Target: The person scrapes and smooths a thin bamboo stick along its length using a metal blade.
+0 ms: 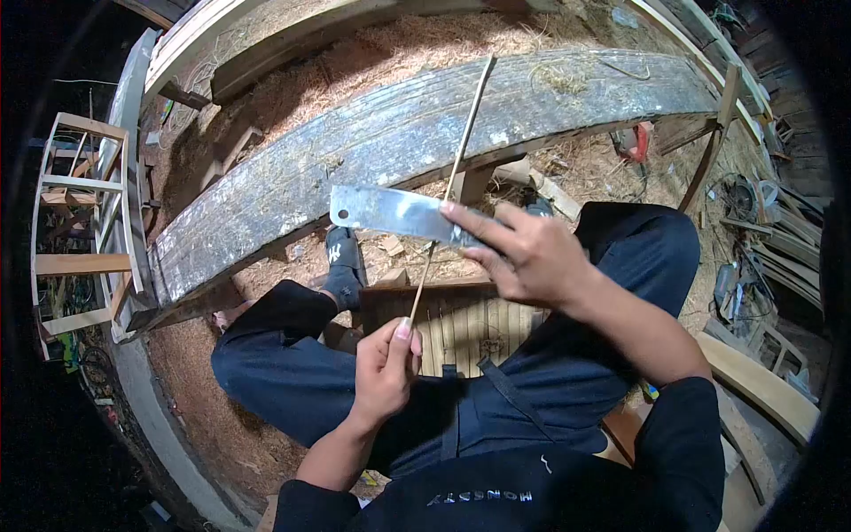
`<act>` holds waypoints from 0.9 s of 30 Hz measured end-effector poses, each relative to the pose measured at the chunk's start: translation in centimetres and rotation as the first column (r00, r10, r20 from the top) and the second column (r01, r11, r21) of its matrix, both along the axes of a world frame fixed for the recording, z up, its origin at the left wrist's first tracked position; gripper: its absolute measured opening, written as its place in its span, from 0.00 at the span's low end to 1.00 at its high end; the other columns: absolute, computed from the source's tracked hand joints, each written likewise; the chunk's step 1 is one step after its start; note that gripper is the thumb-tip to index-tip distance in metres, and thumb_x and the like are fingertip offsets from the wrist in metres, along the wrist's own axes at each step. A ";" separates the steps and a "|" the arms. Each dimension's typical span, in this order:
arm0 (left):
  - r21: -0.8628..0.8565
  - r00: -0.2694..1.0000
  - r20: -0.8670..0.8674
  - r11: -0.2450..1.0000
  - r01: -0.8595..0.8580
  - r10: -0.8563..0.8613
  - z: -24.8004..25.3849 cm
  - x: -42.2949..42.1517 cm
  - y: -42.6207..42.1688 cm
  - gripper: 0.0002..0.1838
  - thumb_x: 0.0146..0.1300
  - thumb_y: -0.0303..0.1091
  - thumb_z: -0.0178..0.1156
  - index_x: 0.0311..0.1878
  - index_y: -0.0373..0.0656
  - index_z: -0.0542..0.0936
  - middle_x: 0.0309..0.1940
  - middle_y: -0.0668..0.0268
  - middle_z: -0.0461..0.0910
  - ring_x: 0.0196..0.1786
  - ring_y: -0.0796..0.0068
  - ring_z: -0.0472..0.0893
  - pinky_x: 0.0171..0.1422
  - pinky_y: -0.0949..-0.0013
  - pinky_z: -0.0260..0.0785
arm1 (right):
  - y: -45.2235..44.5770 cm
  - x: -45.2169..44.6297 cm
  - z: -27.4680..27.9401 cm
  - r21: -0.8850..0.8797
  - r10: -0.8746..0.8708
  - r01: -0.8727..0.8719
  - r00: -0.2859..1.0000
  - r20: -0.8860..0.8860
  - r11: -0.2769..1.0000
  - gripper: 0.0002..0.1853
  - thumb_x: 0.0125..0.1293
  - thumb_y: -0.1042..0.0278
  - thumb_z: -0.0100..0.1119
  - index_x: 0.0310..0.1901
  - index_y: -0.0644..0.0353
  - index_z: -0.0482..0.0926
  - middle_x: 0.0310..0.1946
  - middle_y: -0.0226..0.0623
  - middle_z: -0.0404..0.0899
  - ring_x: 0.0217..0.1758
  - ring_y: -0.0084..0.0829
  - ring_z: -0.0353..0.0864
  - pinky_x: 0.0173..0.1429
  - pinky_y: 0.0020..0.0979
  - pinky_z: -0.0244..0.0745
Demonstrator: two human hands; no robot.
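My right hand (529, 254) is closed around the handle end of a cleaver (386, 210), a broad shiny blade with a hole near its far corner. The blade points left and lies across a thin wooden stick (469, 124). Between thumb and fingers, my left hand (384, 371) pinches the stick's near end. From there the stick slants up and away, its far end over a long worn plank (372, 146). The blade hides part of the stick, so I cannot tell how deep the contact is.
Wood shavings (208, 390) cover the floor. A slatted wooden surface (470, 332) lies between my legs. A red-handled tool (640, 142) rests beyond the plank. Wooden frames (84, 186) stand at left, and curved boards (762, 386) lie at right.
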State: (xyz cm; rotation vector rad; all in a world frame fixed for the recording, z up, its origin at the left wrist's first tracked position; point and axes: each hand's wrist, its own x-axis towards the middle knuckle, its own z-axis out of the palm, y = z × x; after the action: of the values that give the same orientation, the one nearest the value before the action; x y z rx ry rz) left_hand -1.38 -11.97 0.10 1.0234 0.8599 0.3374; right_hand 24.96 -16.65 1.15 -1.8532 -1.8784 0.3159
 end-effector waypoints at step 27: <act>0.046 0.999 -0.012 0.998 -0.048 0.049 0.2 -0.9 -0.6 0.20 0.85 0.40 0.48 0.33 0.42 0.74 0.18 0.78 0.66 0.19 0.90 0.60 0.24 0.78 0.50 | 3.2 3.0 -1.2 0.124 -0.197 0.180 0.969 0.148 0.976 0.26 0.77 0.47 0.57 0.74 0.38 0.74 0.25 0.39 0.75 0.19 0.33 0.79 0.24 0.38 0.81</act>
State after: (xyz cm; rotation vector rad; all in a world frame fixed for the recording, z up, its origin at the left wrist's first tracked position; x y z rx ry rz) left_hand -2.29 -12.62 0.26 1.0491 0.8931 0.3935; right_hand 27.94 -13.46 -0.02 -2.0129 -1.7627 -0.0005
